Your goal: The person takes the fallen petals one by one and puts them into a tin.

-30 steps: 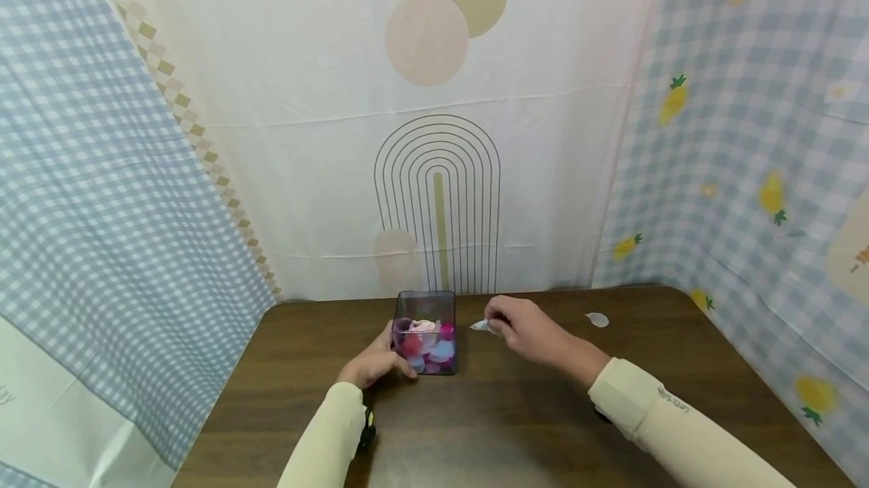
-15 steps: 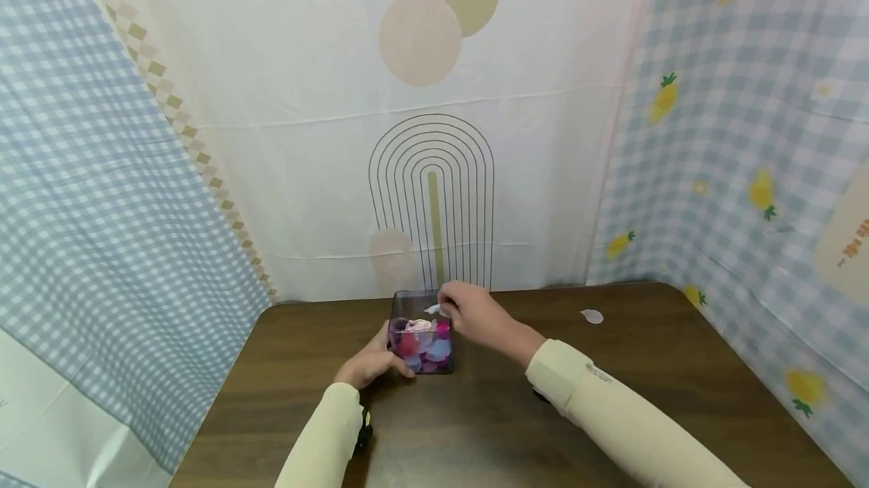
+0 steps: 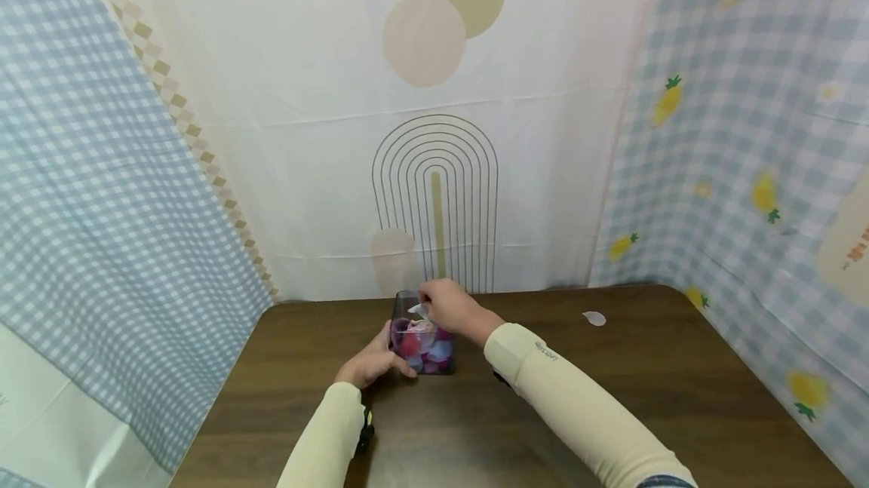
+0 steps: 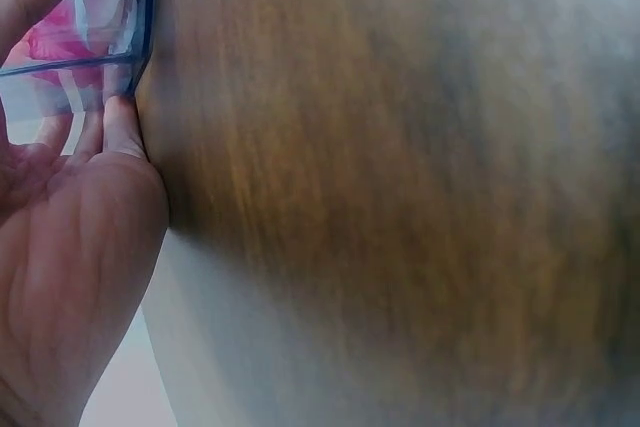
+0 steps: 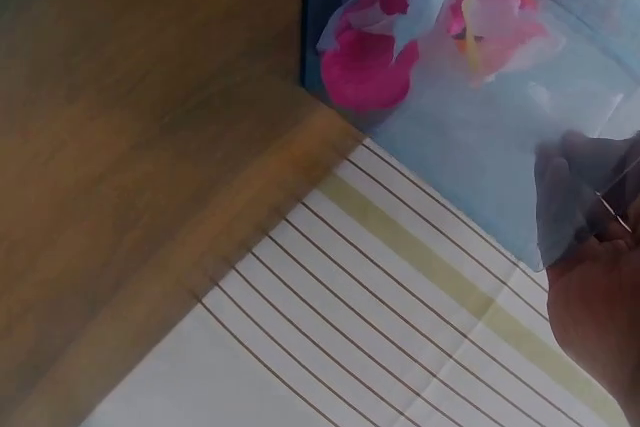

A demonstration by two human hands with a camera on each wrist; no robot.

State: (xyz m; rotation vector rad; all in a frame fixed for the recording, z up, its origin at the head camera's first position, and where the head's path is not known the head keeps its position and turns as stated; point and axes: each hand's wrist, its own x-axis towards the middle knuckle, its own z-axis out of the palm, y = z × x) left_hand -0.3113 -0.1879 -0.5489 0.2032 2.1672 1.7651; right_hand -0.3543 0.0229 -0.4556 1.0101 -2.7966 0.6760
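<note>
A clear, smoky-tinted square box [image 3: 406, 301] full of artificial petals [image 3: 421, 352] in pink, red, pale blue and white stands near the back of the table. My left hand [image 3: 372, 363] grips its left side, thumb at the front; in the left wrist view the fingers lie behind the clear wall [image 4: 140, 57]. Over the box opening, my right hand [image 3: 451, 307] pinches a pale petal [image 3: 417, 311] between thumb and fingers. The right wrist view has that hand [image 5: 590, 257] behind the box's clear wall, with magenta petals [image 5: 365, 72] deeper in the box.
One whitish petal [image 3: 594, 318] lies on the brown wooden table [image 3: 529, 412], to the right of the box. A patterned white cloth [image 3: 326, 171] hangs right behind the table's back edge. Checked cloths [image 3: 713, 133] hang at both sides.
My right hand has moved left, from the table beside the box to over its opening, carrying the pale petal. My left hand keeps its grip on the box.
</note>
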